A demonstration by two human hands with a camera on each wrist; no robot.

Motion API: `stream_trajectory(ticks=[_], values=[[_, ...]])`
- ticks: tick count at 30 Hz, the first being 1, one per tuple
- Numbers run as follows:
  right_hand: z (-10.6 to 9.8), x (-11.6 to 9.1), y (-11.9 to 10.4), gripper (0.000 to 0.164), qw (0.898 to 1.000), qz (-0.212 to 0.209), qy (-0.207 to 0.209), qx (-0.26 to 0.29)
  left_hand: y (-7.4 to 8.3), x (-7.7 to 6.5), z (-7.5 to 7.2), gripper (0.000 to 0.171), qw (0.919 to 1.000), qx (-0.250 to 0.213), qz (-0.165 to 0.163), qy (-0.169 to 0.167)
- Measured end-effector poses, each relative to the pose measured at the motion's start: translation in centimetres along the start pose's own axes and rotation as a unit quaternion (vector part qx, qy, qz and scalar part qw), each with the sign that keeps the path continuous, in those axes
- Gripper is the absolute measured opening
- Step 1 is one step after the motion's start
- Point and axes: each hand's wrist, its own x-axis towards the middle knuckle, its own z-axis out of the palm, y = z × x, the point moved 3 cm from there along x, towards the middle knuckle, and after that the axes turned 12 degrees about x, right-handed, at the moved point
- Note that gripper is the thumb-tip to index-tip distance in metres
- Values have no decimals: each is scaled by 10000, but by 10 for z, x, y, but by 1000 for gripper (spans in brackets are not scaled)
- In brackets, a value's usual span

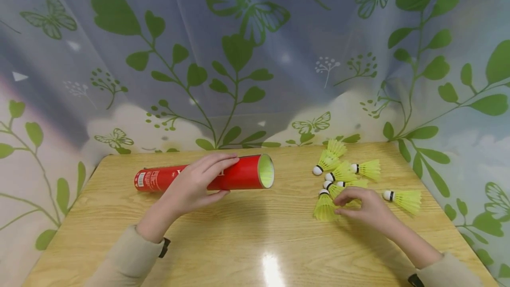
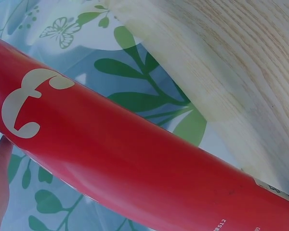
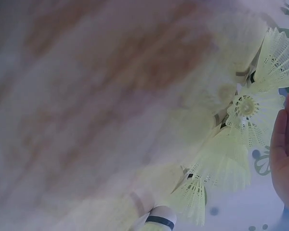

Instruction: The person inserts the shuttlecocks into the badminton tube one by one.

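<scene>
My left hand (image 1: 195,183) grips a red shuttlecock tube (image 1: 245,172) around its middle and holds it roughly level above the table. Its uncapped end faces right, with yellow showing inside. The tube (image 2: 130,154) also fills much of the left wrist view, with fingers at the left edge. My right hand (image 1: 366,209) hovers at a group of yellow shuttlecocks, thumb and index finger parted beside the skirt of the nearest shuttlecock (image 1: 326,207). In the right wrist view, the right hand (image 3: 286,159) shows at the right edge, beside several shuttlecocks (image 3: 248,108).
The wooden table (image 1: 223,242) carries everything. One shuttlecock (image 1: 404,200) lies apart on the right, and others, such as the upper shuttlecock (image 1: 332,154), lie close together toward the back. A leaf-patterned curtain (image 1: 255,79) borders the table's back and sides.
</scene>
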Motion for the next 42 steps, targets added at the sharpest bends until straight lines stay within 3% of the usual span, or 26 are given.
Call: stream_trajectory(ticks=[8, 14, 26, 34, 42], values=[[1, -1, 3, 25, 9981, -235, -5, -574, 0, 0, 2, 74, 10000, 17, 9, 7], [1, -1, 2, 24, 9971, -247, 76, -714, -1, 0, 1, 74, 10000, 22, 14, 15], [-6, 4, -2, 15, 9923, 18, 719, -1008, -2, 0, 1, 73, 10000, -9, -10, 75], [-14, 13, -6, 14, 9922, 237, 940, -786, -1, 0, 0, 73, 9999, -53, 9, 102], [-20, 26, -13, 6, 9907, 995, 894, -257, 0, 0, 0, 73, 10000, 41, 0, -9]])
